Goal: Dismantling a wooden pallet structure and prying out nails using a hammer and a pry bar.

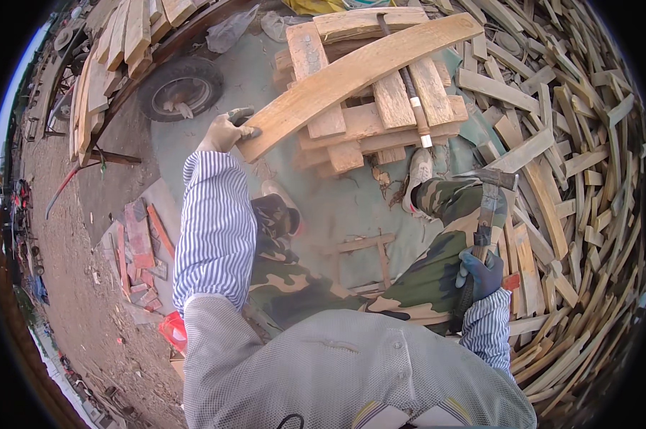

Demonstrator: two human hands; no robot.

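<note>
My left hand (228, 130), in a glove with dark fingertips, grips the near left end of a long, slightly curved wooden plank (366, 75). The plank slants up to the right across a crisscross stack of short boards (348, 129). Beside my right thigh, my right hand (481, 273) in a blue-grey glove is closed around the handle of a hammer (489, 207). The hammer's metal head points away from me, and dark wrapping covers parts of its handle. A dark rod (421, 123) with white and brown bands lies across the stack, passing under the plank.
A large heap of loose wood strips (580, 214) fills the right side. At the upper left, a cart wheel (181, 89) stands below stacked boards (126, 36). Red-painted wood scraps (138, 236) lie on the ground at left. My shoes (419, 175) flank the stack's near side.
</note>
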